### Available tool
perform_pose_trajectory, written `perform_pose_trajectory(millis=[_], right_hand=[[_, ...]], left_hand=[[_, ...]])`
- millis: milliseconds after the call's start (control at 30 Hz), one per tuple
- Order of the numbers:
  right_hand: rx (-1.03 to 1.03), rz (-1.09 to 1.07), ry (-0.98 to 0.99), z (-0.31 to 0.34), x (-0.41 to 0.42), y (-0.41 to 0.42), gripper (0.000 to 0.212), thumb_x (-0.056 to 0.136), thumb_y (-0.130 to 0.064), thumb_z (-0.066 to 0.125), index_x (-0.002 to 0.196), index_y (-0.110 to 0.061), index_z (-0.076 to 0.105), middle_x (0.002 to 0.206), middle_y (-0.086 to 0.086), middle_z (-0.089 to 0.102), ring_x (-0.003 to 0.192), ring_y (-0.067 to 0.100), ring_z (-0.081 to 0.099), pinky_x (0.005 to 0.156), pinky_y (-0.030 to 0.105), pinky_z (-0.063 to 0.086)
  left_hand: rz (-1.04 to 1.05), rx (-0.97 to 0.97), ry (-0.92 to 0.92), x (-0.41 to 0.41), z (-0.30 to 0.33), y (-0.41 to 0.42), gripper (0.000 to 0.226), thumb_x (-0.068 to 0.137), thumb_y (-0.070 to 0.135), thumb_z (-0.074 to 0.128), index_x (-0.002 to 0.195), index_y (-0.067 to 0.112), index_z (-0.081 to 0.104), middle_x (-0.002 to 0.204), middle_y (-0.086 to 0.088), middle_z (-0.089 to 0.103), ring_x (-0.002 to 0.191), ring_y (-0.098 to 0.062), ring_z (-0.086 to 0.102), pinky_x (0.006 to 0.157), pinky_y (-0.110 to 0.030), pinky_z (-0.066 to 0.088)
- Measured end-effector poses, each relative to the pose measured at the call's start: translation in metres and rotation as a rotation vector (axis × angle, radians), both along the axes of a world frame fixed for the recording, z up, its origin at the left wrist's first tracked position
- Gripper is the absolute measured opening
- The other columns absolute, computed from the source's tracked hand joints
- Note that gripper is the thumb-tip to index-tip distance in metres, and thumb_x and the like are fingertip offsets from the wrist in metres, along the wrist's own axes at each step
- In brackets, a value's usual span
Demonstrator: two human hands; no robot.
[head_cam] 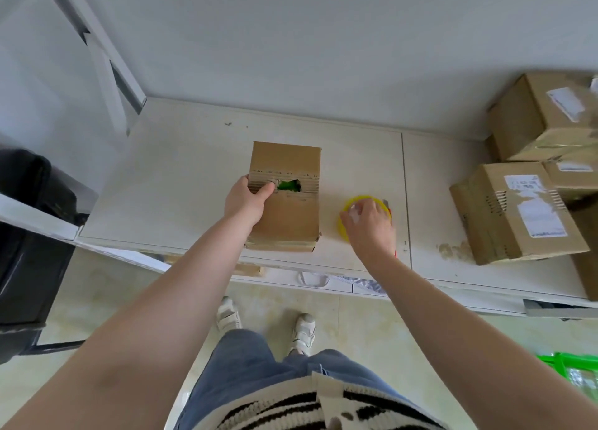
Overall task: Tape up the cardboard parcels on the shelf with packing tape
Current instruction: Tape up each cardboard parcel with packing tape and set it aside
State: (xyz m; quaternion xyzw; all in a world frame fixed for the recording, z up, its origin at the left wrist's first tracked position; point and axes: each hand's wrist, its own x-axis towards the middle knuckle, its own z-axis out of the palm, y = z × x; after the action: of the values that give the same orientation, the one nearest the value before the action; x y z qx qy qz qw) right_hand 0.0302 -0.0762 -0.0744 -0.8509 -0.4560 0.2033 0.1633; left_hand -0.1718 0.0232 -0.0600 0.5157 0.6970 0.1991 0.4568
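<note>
Cardboard parcel gripped by left hand curled fingers, right hand fingers clasping yellow tape roll

So there's four cardboard parcels on the shelf: one torn parcel, three stacked parcels right, plus one yellow tape roll.

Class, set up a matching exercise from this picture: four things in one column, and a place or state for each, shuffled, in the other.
1. torn parcel
2. tape roll
3. stacked parcels
4. black bin

a. under the right hand
b. far left, beside the shelf
c. held by the left hand
d. right end of the shelf

Pairs: 1-c, 2-a, 3-d, 4-b
</note>
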Motion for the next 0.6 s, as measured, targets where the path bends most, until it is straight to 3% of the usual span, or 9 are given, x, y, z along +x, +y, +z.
perform_pose_trajectory(millis=[100, 200, 300, 400, 500, 600], right_hand=[[-0.334, 0.176, -0.312, -0.011, 0.010, -0.006, 0.053, 0.091, -0.058, 0.052, 0.118, -0.013, 0.050, 0.084, 0.000, 0.067, 0.087, 0.022, 0.062, 0.112, 0.036, 0.026], [-0.271, 0.249, -0.382, -0.003, 0.010, -0.004, 0.024, 0.095, -0.044, 0.054, 0.094, -0.021, 0.059, 0.070, -0.004, 0.061, 0.073, 0.023, 0.052, 0.108, 0.036, 0.028], [-0.059, 0.173, -0.196, 0.027, 0.009, 0.006, 0.018, 0.097, -0.035, 0.055, 0.086, -0.020, 0.051, 0.073, 0.001, 0.059, 0.077, 0.031, 0.052, 0.084, 0.034, 0.037], [0.179, 0.253, 0.111, 0.077, 0.008, 0.009, 0.012, 0.095, -0.027, 0.060, 0.095, -0.016, 0.059, 0.075, 0.000, 0.055, 0.071, 0.022, 0.050, 0.062, 0.033, 0.034], [0.286, 0.441, 0.360, 0.115, 0.000, 0.007, 0.024, 0.092, -0.030, 0.059, 0.091, -0.006, 0.060, 0.075, 0.010, 0.053, 0.069, 0.023, 0.046, 0.066, 0.039, 0.038], [0.289, 0.491, 0.438, 0.125, -0.008, 0.004, 0.029, 0.087, -0.035, 0.055, 0.092, -0.006, 0.061, 0.082, 0.018, 0.056, 0.078, 0.034, 0.050, 0.071, 0.044, 0.043]], left_hand=[[-0.047, -0.015, 0.038, -0.001, 0.001, 0.001, 0.053, 0.097, 0.043, 0.057, 0.140, 0.015, 0.045, 0.138, -0.003, 0.055, 0.126, -0.027, 0.053, 0.094, -0.033, 0.043], [-0.110, 0.006, 0.161, -0.003, 0.008, -0.001, 0.077, 0.097, 0.048, 0.054, 0.157, 0.014, 0.018, 0.158, -0.007, 0.032, 0.142, -0.030, 0.037, 0.110, -0.041, 0.036], [-0.205, 0.315, 0.176, 0.000, 0.026, -0.009, 0.077, 0.097, 0.044, 0.055, 0.157, 0.015, 0.018, 0.161, -0.004, 0.026, 0.146, -0.019, 0.029, 0.113, -0.029, 0.028], [-0.408, 0.410, -0.084, 0.012, 0.052, -0.021, 0.078, 0.092, 0.049, 0.060, 0.156, 0.020, 0.025, 0.158, 0.002, 0.032, 0.141, -0.009, 0.032, 0.110, -0.021, 0.027], [-0.450, 0.293, -0.361, 0.020, 0.070, -0.029, 0.090, 0.082, 0.059, 0.064, 0.155, 0.022, 0.025, 0.151, 0.003, 0.042, 0.131, -0.006, 0.048, 0.107, -0.031, 0.043], [-0.382, 0.276, -0.465, 0.014, 0.083, -0.031, 0.069, 0.083, 0.033, 0.074, 0.144, 0.018, 0.045, 0.126, 0.014, 0.059, 0.107, 0.004, 0.062, 0.093, -0.024, 0.053]])
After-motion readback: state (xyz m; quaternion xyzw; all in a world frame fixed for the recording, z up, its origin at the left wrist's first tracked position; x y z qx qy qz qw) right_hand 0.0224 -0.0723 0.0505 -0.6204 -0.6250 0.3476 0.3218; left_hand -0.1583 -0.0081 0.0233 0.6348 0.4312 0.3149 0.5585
